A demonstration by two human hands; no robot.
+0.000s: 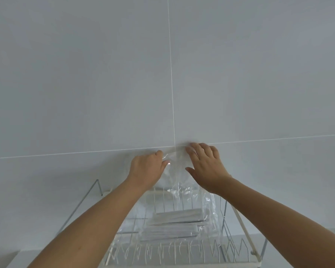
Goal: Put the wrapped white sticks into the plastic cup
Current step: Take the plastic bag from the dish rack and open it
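Note:
A clear plastic bag (179,176) hangs between my two hands above a wire rack (240,215). My left hand (146,169) pinches the bag's upper left edge. My right hand (206,165) holds the upper right part with the fingers spread over it. Several wrapped white sticks (174,223) lie flat in the lower part of the bag, resting on the rack. No plastic cup can be seen.
The white wire dish rack has upright prongs along its front edge (182,252) and a raised wire arm on the left (97,187). A grey tiled wall (162,74) fills the background close behind the hands.

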